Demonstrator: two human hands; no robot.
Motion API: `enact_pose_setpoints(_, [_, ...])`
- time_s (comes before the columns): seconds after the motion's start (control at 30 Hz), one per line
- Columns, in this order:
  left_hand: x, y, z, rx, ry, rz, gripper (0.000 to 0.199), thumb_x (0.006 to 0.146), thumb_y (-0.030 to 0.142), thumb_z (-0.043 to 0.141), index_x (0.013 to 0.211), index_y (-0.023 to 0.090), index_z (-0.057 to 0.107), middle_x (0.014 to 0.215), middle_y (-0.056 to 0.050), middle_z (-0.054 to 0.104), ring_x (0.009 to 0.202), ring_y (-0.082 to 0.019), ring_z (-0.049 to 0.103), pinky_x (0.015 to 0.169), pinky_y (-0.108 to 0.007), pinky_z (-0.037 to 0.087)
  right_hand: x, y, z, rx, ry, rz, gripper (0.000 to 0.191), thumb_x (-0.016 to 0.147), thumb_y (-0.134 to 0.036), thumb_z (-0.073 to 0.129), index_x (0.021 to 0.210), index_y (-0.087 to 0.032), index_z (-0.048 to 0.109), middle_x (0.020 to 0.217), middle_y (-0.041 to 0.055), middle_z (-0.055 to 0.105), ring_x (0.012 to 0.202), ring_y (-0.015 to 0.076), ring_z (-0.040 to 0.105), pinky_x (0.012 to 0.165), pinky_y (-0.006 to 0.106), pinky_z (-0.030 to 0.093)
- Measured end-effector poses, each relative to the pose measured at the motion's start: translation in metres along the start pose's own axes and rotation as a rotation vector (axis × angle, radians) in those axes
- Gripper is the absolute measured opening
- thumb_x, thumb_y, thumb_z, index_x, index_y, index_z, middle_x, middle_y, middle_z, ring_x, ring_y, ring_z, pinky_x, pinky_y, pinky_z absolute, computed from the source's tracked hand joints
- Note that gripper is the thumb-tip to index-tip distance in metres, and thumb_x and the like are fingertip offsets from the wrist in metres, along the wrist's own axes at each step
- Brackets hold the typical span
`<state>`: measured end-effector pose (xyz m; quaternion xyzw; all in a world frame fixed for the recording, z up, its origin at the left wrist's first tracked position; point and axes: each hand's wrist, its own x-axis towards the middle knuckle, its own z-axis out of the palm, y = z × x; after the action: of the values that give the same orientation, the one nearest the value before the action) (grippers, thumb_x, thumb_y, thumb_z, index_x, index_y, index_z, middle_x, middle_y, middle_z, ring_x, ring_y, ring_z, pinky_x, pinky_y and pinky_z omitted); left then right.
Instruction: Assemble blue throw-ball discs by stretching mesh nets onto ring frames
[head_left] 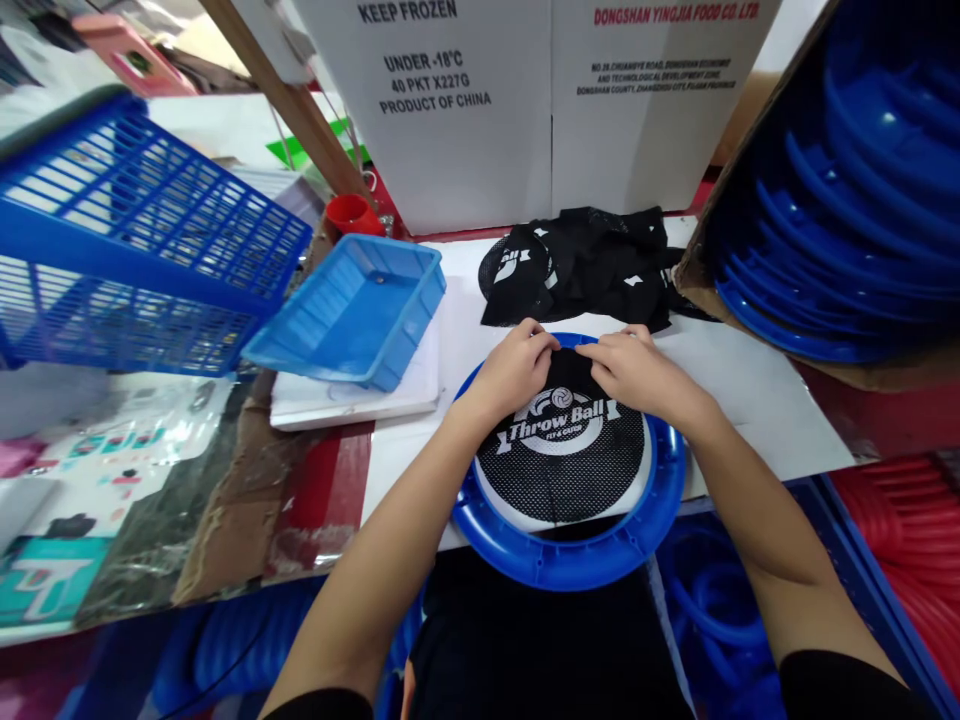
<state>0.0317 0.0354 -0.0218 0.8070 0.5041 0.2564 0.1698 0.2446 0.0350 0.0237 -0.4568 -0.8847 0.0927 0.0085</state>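
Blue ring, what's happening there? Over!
Left hand and right hand pinch black mesh at ring's far edge. Mesh lies over ring. Spare mesh pile just beyond.

The left hand (pixel 514 370) and right hand (pixel 637 372) cover the far rim of the blue ring (pixel 570 565), and their fingers (pixel 541 345) curl over the black mesh (pixel 562 470), so the fingertips and the mesh edge beneath them are hidden. Beyond the fingers, the heap of black mesh pieces (pixel 592 265) is too tangled to count. Right of the fingers, stacked blue rings (pixel 862 200) run off the picture's edge.
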Motion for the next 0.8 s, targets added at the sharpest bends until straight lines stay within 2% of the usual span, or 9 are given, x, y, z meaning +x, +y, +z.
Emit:
enact_pose_setpoints(0.17, [0.001, 0.001, -0.013, 0.034, -0.010, 0.046, 0.026, 0.101, 0.012, 0.051, 0.113, 0.015, 0.073, 0.118, -0.012, 0.066, 0.111, -0.026, 0.066, 0.104, -0.044, 0.055, 0.001, 0.009, 0.004, 0.109, 0.042, -0.020, 0.045, 0.101, -0.012, 0.046, 0.137, -0.019, 0.071, 0.113, 0.0111, 0.078, 0.110, 0.0272, 0.067, 0.112, 0.046, 0.034])
enact_pose_setpoints(0.3, [-0.022, 0.036, -0.035, 0.107, -0.013, 0.082, 0.016, 0.100, 0.015, 0.059, 0.110, 0.016, 0.071, 0.110, -0.011, 0.067, 0.105, -0.028, 0.065, 0.096, -0.045, 0.055, 0.003, 0.014, 0.008, 0.132, 0.032, -0.030, 0.041, 0.101, -0.015, 0.050, 0.135, -0.022, 0.071, 0.120, 0.0105, 0.077, 0.116, 0.0278, 0.067, 0.108, 0.045, 0.038])
enact_pose_setpoints(0.37, [-0.047, 0.060, -0.039, 0.063, -0.166, 0.154, 0.007, 0.099, 0.021, 0.068, 0.104, 0.020, 0.071, 0.104, -0.007, 0.068, 0.099, -0.025, 0.066, 0.087, -0.040, 0.056, 0.003, 0.016, 0.009, 0.138, 0.032, -0.037, 0.041, 0.101, -0.015, 0.051, 0.136, -0.021, 0.071, 0.121, 0.0109, 0.077, 0.117, 0.0274, 0.067, 0.108, 0.044, 0.039])
enact_pose_setpoints(0.43, [-0.075, 0.080, -0.036, 0.086, -0.339, 0.240, 0.020, 0.092, 0.029, 0.079, 0.109, 0.021, 0.071, 0.107, -0.007, 0.069, 0.098, -0.026, 0.067, 0.084, -0.040, 0.057, 0.002, 0.016, 0.009, 0.137, 0.049, -0.036, 0.040, 0.101, -0.015, 0.051, 0.136, -0.020, 0.071, 0.119, 0.0114, 0.077, 0.116, 0.0271, 0.068, 0.107, 0.043, 0.040])
enact_pose_setpoints(0.5, [-0.100, 0.091, -0.027, 0.136, -0.391, 0.255, 0.032, 0.087, 0.034, 0.086, 0.111, 0.019, 0.071, 0.117, -0.010, 0.069, 0.107, -0.030, 0.067, 0.091, -0.044, 0.057, 0.001, 0.015, 0.010, 0.146, 0.067, -0.035, 0.039, 0.102, -0.016, 0.052, 0.135, -0.020, 0.072, 0.118, 0.0115, 0.078, 0.115, 0.0270, 0.068, 0.106, 0.043, 0.041])
enact_pose_setpoints(0.57, [-0.117, 0.093, -0.018, 0.127, -0.341, 0.199, 0.036, 0.086, 0.034, 0.088, 0.115, 0.018, 0.071, 0.123, -0.011, 0.068, 0.112, -0.031, 0.066, 0.096, -0.046, 0.057, 0.002, 0.015, 0.011, 0.176, 0.082, -0.043, 0.038, 0.101, -0.015, 0.053, 0.134, -0.019, 0.072, 0.119, 0.0117, 0.078, 0.115, 0.0264, 0.068, 0.106, 0.042, 0.043])
enact_pose_setpoints(0.63, [-0.125, 0.091, -0.010, 0.092, -0.282, 0.151, 0.029, 0.089, 0.030, 0.085, 0.112, 0.019, 0.072, 0.121, -0.010, 0.069, 0.111, -0.029, 0.066, 0.097, -0.045, 0.056, 0.006, 0.017, 0.012, 0.216, 0.092, -0.050, 0.037, 0.100, -0.014, 0.054, 0.133, -0.017, 0.073, 0.121, 0.0123, 0.079, 0.114, 0.0254, 0.069, 0.105, 0.041, 0.046])
enact_pose_setpoints(0.73, [-0.130, 0.091, -0.006, 0.112, -0.235, 0.151, 0.004, 0.098, 0.021, 0.072, 0.102, 0.019, 0.072, 0.115, -0.008, 0.071, 0.106, -0.028, 0.067, 0.092, -0.045, 0.056, 0.011, 0.026, 0.005, 0.300, 0.064, -0.055, 0.036, 0.098, -0.015, 0.059, 0.130, -0.015, 0.075, 0.116, 0.0113, 0.080, 0.107, 0.0237, 0.072, 0.101, 0.038, 0.051])
enact_pose_setpoints(0.8, [-0.133, 0.096, -0.005, 0.129, -0.180, 0.154, 0.009, 0.102, 0.015, 0.063, 0.100, 0.018, 0.071, 0.115, -0.010, 0.072, 0.104, -0.028, 0.068, 0.090, -0.045, 0.057, 0.004, 0.031, -0.004, 0.384, 0.073, -0.075, 0.034, 0.097, -0.016, 0.062, 0.128, -0.016, 0.076, 0.112, 0.0091, 0.081, 0.105, 0.0229, 0.073, 0.102, 0.038, 0.053])
